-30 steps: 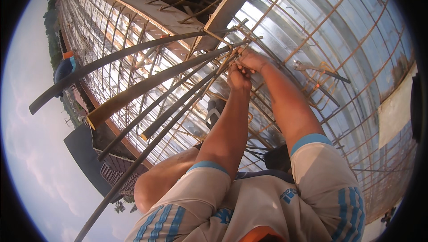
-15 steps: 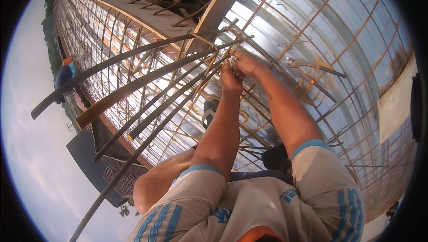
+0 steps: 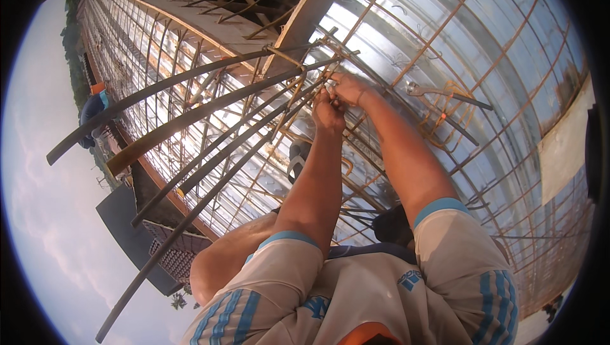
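My left hand and my right hand meet at the upper middle, fingers closed in a pinch against the end of a reinforcing bar cage. Whatever lies between the fingertips is too small to make out. Long dark steel bars run from this spot toward the lower left, with a thin bent stirrup around part of them. To the right of my right hand, pincers lie with handles spread on the mesh, amid a loose tangle of rusty tie wire.
Shiny corrugated metal decking spreads beneath a rusty steel mesh. A wooden board borders a dark opening at the top. Another person in blue is at the far left. A pale sheet lies at the right.
Both hands stay at the same spot with only slight finger movement. The long bars' lower-left ends have shifted a little, and the stirrup on them sits slightly differently.
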A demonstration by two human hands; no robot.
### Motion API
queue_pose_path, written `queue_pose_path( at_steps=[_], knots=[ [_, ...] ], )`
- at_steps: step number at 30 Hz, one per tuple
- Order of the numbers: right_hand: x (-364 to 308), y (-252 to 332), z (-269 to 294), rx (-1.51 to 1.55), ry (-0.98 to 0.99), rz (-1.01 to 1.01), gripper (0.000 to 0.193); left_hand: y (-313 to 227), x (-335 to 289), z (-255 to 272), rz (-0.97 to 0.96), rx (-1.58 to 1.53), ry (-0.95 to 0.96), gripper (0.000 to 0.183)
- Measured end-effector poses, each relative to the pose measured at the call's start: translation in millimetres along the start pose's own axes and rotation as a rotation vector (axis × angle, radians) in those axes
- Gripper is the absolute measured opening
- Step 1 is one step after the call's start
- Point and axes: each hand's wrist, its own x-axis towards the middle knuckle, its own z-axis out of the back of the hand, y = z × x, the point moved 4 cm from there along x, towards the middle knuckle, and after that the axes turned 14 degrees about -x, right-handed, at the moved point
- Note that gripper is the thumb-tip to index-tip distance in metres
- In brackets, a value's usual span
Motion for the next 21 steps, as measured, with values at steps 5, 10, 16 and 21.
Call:
queue_pose_path(
  at_steps=[5, 10, 16, 21],
  knots=[
    [-0.9, -0.8, -8.3, 0.159, -0.022, -0.006, 0.041, -1.8, 8.6, 5.4, 0.033, 0.014, 0.052, 0.018],
    [19.4, -28.8, -36.1, 0.477, -0.125, -0.002, 0.035, -2.5, 6.1, -1.7, 0.091, 0.079, -0.033, 0.021],
    [8.7, -11.6, -30.4, 0.568, -0.116, -0.061, 0.032, -4.9, 13.4, 8.7, 0.112, 0.085, -0.005, 0.022],
    [2.8, -7.7, -26.5, 0.692, -0.082, -0.099, 0.028, -3.6, 10.6, 5.9, 0.1, 0.088, -0.046, 0.021]
  ],
)
